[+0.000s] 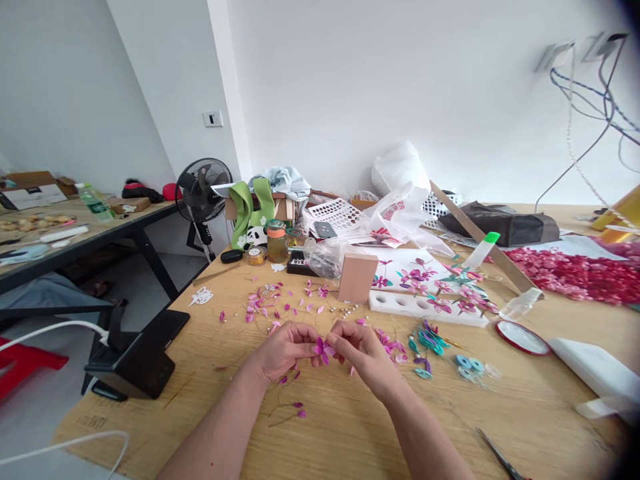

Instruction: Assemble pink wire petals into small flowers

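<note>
Over the middle of the wooden table my left hand (pixel 293 348) and my right hand (pixel 357 347) meet at the fingertips. Between them is a small purple-pink artificial flower (pixel 323 351), pinched from both sides. Parts of its petals are hidden behind the fingers. Loose pink petals (pixel 257 303) lie scattered beyond my left hand. Just right of my right hand sits a cluster of pink petals (pixel 393 347), then a bundle of teal and purple pieces (pixel 431 339). Below the hands lie thin stems with purple tips (pixel 299 409).
A wooden block (pixel 358 279) stands behind the hands, beside a white foam strip (pixel 425 307) holding flowers. Thread spools (pixel 470 365) and scissors (pixel 500 455) lie to the right. A black device (pixel 133 360) sits at the left edge. Behind are a jar (pixel 277 241) and plastic bags (pixel 400 217).
</note>
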The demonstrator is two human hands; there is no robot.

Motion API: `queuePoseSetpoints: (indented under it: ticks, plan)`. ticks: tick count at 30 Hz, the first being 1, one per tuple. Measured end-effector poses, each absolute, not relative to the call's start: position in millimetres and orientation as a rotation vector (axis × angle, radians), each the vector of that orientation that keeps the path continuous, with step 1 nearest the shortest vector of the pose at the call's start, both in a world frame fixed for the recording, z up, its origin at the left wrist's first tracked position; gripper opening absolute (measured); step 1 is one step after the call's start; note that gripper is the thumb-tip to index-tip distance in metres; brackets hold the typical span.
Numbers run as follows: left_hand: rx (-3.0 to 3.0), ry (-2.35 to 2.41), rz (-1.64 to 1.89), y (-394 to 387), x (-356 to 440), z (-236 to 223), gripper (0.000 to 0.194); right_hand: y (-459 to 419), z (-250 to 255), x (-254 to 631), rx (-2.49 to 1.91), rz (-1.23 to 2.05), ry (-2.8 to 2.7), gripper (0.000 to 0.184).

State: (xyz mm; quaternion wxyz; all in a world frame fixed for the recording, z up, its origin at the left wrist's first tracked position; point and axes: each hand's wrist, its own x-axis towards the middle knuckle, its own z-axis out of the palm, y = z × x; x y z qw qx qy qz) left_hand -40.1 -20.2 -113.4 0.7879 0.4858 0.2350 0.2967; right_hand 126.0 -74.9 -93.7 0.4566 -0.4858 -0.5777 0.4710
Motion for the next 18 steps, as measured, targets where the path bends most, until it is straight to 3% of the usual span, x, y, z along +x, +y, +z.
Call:
queuePoseSetpoints:
  ticks: [18]
  plan:
    - [0.975,0.454,0.689,-20.3,-40.4,-111.8,0.018,-75.2,-88.4,123.5,-1.147,1.325,-1.314,0.034]
